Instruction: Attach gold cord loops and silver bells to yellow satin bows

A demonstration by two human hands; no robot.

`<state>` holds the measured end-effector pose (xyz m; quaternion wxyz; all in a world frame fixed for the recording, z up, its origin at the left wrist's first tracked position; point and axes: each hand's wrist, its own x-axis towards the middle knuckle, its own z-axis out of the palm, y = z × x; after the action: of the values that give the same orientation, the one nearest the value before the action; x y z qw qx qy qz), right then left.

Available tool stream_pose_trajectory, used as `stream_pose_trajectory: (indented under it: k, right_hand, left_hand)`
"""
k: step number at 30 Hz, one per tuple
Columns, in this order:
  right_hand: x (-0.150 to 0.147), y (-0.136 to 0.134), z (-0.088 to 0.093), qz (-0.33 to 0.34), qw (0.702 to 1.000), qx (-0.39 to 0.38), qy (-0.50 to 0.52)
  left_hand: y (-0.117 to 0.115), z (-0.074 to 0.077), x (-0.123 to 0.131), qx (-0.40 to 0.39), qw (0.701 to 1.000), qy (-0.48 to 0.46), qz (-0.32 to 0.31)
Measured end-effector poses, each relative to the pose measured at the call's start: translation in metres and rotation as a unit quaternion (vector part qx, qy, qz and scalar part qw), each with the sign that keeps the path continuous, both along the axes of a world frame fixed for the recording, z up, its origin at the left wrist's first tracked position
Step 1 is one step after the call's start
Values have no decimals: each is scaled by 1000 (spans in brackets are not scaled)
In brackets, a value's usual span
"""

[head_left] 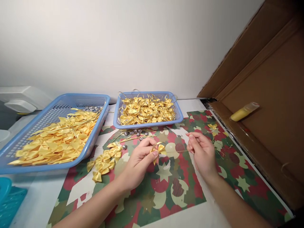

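At my ten o'clock sits a big basket [57, 98] of bows; at twelve, a smaller basket [147, 125]. Loose bows [104, 160] and beads [136, 132] lie at eleven on paper [166, 190]. At two, a box [273, 95] holds a tube [244, 111].

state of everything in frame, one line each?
Left hand, pinching yellow bow.
Right hand, pinching gold thread from that bow.
Large basket, heaped with bows.
Small basket, full of looped bows.
Loose bows, piled on paper.
Cardboard box, open.
Yellow tube, lying inside box.
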<state>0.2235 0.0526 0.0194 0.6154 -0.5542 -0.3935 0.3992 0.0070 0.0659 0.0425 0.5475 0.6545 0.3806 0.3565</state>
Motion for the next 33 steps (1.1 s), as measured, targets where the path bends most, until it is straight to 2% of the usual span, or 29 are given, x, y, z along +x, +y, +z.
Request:
stream_pose_trajectory:
  k: [4,8,11,15,19,22,29,33]
  right_hand:
    - [-2,5,-6,9,1000,-14,-18]
    - [-11,16,-13,31,998,-18,-45]
    - [-18,23,-16,36,997,-5,-73]
    - [-23,19,-18,41,984,18,-171]
    - [-23,2,-13,54,964,44,-256]
    - [-20,-9,-6,63,960,56,-267]
    - [-19,-27,8,127,949,114,-265]
    - [-22,-34,15,146,928,159,-304]
  left_hand:
    - [-4,4,-1,62,997,48,-21]
    - [-10,8,0,118,985,72,-102]
    - [-16,6,5,97,982,55,-151]
    - [-21,-1,11,11,982,7,-186]
    - [-23,-10,15,-97,984,-83,-124]
    - [-22,-12,15,-128,980,-130,-77]
    - [-19,-7,13,-90,989,-119,22]
    - [-19,-7,13,-50,994,-79,63]
